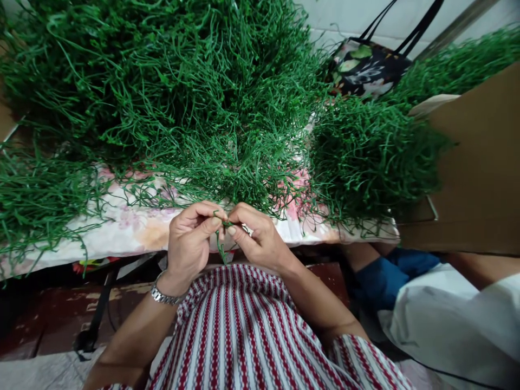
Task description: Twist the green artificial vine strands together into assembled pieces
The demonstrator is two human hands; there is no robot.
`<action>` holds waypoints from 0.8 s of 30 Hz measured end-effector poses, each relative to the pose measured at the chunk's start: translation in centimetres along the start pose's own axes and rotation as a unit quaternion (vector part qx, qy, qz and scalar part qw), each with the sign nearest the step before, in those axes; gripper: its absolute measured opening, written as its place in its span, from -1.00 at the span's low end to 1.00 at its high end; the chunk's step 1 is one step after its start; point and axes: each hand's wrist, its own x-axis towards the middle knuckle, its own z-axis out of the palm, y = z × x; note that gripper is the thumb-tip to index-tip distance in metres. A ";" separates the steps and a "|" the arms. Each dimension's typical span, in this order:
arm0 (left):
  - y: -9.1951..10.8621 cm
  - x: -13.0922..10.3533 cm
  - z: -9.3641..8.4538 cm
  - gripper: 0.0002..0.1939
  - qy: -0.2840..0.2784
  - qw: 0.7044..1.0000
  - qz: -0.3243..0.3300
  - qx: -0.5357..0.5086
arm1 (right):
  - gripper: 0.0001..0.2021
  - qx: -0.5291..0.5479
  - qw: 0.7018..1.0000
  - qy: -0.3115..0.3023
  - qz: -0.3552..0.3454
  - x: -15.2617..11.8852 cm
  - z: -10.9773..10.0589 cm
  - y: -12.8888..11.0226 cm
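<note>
Just above the table's front edge, my two hands meet in the middle of the head view. My left hand (192, 235), with a metal watch (166, 294) at its wrist, pinches a thin green plastic stem (221, 252) between thumb and fingertips. My right hand (255, 233) pinches the same small green piece from the other side. Part of the stem hangs below the fingers; its upper end is partly hidden by them. Beyond my hands, a large heap of similar green stems (162, 81) covers most of the table.
A floral tablecloth (122, 227) covers the table. More stems (374, 162) lie at right beside a cardboard box (479, 162). A dark floral bag (365, 67) stands at the back. Another person in a white top (459, 319) sits close at my right.
</note>
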 end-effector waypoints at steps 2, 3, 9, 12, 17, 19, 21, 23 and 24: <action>0.3 -0.1 0.1 -0.94 -0.013 0.998 -0.051 -0.042 | -0.82 0.056 0.998 -0.016 0.009 -0.1 0.0 0.2; 0.4 -0.2 0.1 -0.93 -0.022 0.995 -0.078 -0.058 | -0.80 0.087 0.996 -0.025 0.012 -0.1 0.0 0.4; 1.0 -0.4 0.1 -0.87 -0.061 0.977 -0.171 -0.114 | -0.73 0.188 0.980 -0.066 0.006 -0.4 -0.2 1.0; 1.1 -0.6 0.5 -0.86 -0.066 0.974 -0.184 -0.119 | -0.75 0.201 0.976 -0.082 -0.012 -0.2 -0.6 1.0; 1.5 -0.3 0.7 -0.83 -0.075 0.967 -0.194 -0.145 | -0.77 0.247 0.962 -0.097 -0.056 -0.1 -0.9 1.0; 2.0 0.2 0.0 -0.79 -0.043 0.969 -0.174 -0.170 | -0.74 0.277 0.951 -0.119 -0.069 -0.5 -1.0 1.2; 2.7 0.8 -0.8 -0.75 -0.004 0.976 -0.116 -0.183 | -0.74 0.287 0.948 -0.121 -0.066 -1.1 -1.3 1.3; 3.2 1.3 -1.5 -0.76 -0.001 0.985 -0.067 -0.160 | -0.77 0.255 0.963 -0.068 -0.051 -1.6 -2.0 1.0; 3.3 1.4 -1.7 -0.79 -0.012 0.988 -0.058 -0.143 | -0.77 0.215 0.975 -0.026 -0.041 -1.8 -2.6 0.6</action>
